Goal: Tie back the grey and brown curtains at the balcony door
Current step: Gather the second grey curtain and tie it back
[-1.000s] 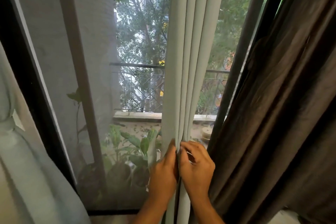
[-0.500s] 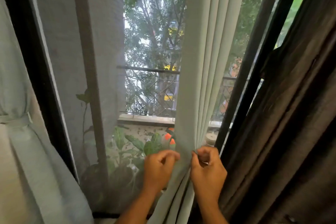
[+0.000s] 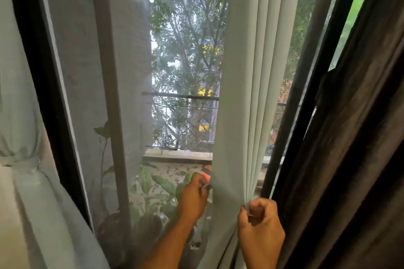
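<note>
Hanging straight down from above the hands, the grey curtain point(image 3: 251, 94) is a long, tall strip with soft folds that run up and down. The left hand point(image 3: 193, 197) is curled and pinches the curtain's left edge down low. The right hand point(image 3: 261, 223) is curled too, and its thumb and fingers squeeze the folds together at the curtain's right side. Between the two hands the cloth is pulled a little wide. The brown curtain point(image 3: 349, 148) hangs just to the right of the right hand, leaning up and to the right, and no hand holds it. Far to the left of the left hand, another grey curtain point(image 3: 24, 137) is already tied with a band point(image 3: 21, 162). Past the hands, the balcony railing point(image 3: 181, 96) and green plants point(image 3: 157, 183) show through the door.
</note>
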